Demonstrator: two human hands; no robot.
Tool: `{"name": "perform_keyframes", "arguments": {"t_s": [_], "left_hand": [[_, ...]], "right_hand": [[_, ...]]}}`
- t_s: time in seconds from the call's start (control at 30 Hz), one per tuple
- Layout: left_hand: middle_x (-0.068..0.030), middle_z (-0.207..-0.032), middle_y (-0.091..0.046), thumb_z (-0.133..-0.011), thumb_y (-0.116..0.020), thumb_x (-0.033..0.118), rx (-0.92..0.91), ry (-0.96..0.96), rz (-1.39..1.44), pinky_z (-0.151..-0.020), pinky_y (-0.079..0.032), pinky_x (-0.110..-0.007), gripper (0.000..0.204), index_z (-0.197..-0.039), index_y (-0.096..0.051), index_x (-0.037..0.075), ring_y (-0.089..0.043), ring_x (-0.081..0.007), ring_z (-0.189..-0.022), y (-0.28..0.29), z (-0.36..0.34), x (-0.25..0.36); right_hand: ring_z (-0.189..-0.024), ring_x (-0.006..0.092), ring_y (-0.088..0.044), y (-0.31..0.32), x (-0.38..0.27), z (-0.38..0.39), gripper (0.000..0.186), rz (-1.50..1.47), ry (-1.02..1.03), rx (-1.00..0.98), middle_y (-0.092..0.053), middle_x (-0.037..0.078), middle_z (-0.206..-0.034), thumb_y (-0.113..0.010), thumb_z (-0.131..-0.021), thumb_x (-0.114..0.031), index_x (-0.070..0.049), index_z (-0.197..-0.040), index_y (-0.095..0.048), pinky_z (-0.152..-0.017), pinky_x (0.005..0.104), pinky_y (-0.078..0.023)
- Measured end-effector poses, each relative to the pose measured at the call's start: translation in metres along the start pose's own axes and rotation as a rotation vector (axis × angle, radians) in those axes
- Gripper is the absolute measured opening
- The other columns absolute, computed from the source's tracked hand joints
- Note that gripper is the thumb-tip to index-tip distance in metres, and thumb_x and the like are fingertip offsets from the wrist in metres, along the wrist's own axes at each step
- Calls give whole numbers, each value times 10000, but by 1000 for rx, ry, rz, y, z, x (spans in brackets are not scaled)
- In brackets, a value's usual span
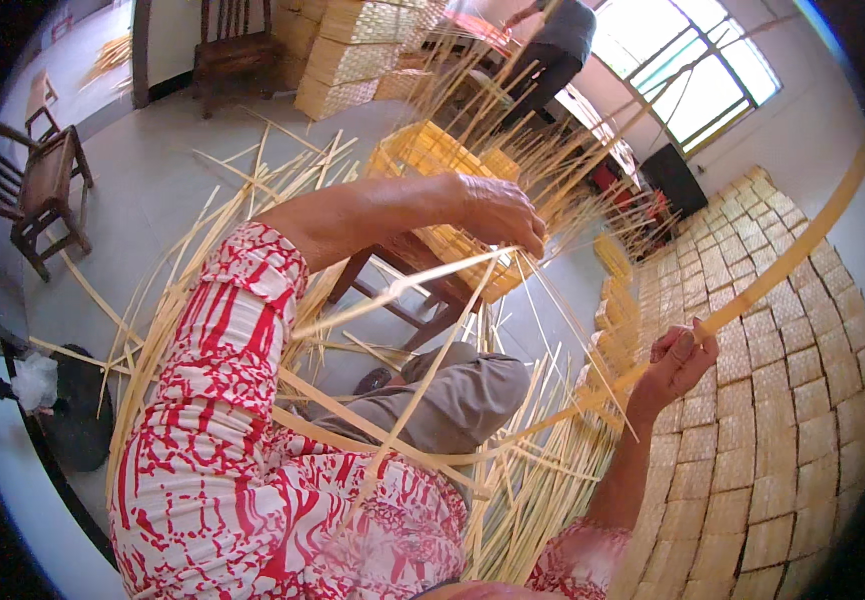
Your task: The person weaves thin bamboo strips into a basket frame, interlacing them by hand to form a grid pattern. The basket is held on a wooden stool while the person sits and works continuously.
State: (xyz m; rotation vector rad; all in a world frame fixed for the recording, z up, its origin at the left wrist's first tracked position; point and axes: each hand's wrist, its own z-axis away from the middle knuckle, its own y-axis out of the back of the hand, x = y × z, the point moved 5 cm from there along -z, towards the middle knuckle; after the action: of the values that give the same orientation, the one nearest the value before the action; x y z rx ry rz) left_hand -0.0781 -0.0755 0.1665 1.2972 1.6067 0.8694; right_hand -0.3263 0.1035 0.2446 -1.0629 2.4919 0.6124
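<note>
**Reaching forward with one side, holding wide with the other**

Holds a long flat strip (793,258) in the right hand (683,358), with fingers and thumb closed round it. Lets one length slope up and away past the knuckles, and the other trail down to the left of the wrist. Carries it well out to the side, probably because so long a piece would otherwise snag among the rest.

Stretches the left hand (503,215) over a yellow woven box (491,285), near one corner, with fingers half curled and pointing down. Brings a thin pale strip (403,285) up to just beneath those fingertips; cannot tell whether it is pinched there.

Has the box directly under the left hand, set on a wooden stool (416,268), presumably to raise the weave to an easy working height in front of a bent knee (483,395). Shows a fan of upright strips (573,150) beyond the left hand, perhaps left long as uncut ends of the weave. Has loose strips (178,330) strewn below and to the left of that hand, likely for ready supply. Has stacked woven boxes (753,440) close to the right of the right hand, packed tightly, apparently to save room.
</note>
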Motion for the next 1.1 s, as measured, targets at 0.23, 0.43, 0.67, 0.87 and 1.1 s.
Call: {"name": "perform_keyframes", "arguments": {"t_s": [0.23,0.43,0.67,0.87,1.1], "left_hand": [[-127,-926,-664,-897,-559,133,18,69,92,-739,-522,-486,183,-1061,-635,163,-671,-369,-911,3,8,3],[-110,-997,-666,-896,-573,212,-70,102,60,-755,-546,-468,224,-1109,-615,156,-681,-346,-948,-5,12,9],[-66,-1033,-686,-857,-643,177,268,151,182,-717,-555,-442,324,-1181,-633,179,-685,-340,-892,-2,33,-44],[-90,-810,-712,-867,-725,386,709,396,234,-670,-529,-404,245,-893,-748,143,-682,-262,-718,66,74,-105],[-88,-1103,-679,-902,-721,379,741,758,415,-880,-505,-333,452,-1187,-645,36,-616,-161,-1004,56,169,-131]], "right_hand": [[-723,206,-583,-77,16,-3,261,331,378,-428,-588,121,-895,-428,-986,-5,-39,-1206,-566,-636,355,-495],[-775,476,-628,-108,115,31,173,634,145,-809,-648,230,-852,-489,-980,-94,-116,-1132,-570,-607,537,-468],[-799,455,-646,-122,167,72,226,516,88,-796,-680,225,-928,-501,-994,-160,-159,-1201,-590,-635,557,-491],[-859,477,-633,-117,193,73,247,522,-223,-792,-684,216,-930,-480,-1000,-177,-178,-1198,-628,-685,543,-496],[-725,261,-682,-120,188,59,239,392,-270,-851,-664,116,-758,-465,-1013,-171,-186,-1186,-629,-667,418,-507]]}}
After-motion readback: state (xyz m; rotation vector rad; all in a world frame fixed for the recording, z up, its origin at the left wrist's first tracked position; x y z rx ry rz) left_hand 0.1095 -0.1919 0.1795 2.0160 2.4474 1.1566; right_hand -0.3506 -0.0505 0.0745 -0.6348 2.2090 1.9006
